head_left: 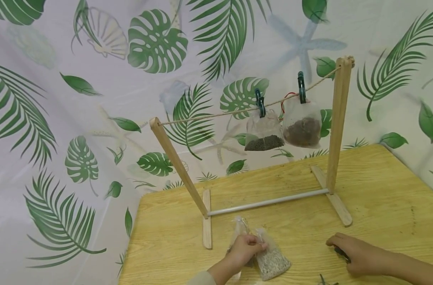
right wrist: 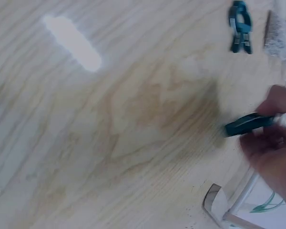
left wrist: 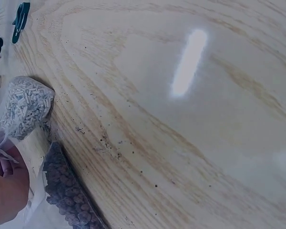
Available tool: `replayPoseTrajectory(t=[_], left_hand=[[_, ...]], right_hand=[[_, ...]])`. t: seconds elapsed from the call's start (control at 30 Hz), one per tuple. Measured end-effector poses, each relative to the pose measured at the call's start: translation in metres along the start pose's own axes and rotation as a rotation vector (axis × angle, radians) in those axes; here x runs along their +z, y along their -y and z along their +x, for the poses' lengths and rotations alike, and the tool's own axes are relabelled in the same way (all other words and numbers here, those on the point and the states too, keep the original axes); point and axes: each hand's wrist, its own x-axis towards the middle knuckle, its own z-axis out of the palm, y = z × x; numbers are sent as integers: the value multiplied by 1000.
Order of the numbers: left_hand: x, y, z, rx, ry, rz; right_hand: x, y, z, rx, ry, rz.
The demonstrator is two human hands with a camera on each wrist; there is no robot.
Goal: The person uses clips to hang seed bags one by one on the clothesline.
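Loose clip (right wrist: 241, 29) lies nearest, on the wooden table (head_left: 384, 186). Left hand (head_left: 242, 252) pinches a pellet bag (head_left: 272, 262) by its neck, before the rack (head_left: 339, 122); right hand (head_left: 364, 253) grips another clip (right wrist: 245, 125). Two bags (head_left: 264, 143) hang clipped to the rope (head_left: 206, 116).

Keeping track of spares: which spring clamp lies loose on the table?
The spring clamp at the right wrist view's top edge; the right hand grips another; two hold bags on the rope.

Leaf-printed backdrop (head_left: 145, 99) behind a wood-grained table (head_left: 302, 227)
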Motion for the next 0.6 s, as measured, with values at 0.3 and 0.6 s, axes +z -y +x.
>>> replayPoseTrajectory(t=[0.3,0.6], left_hand=[[-2,-10,-11,22,81,82],[-3,-18,-17,42,152,79]], right_hand=[[12,-4,13,-433,-215,-14],[5,3,16,-408,-130,291]])
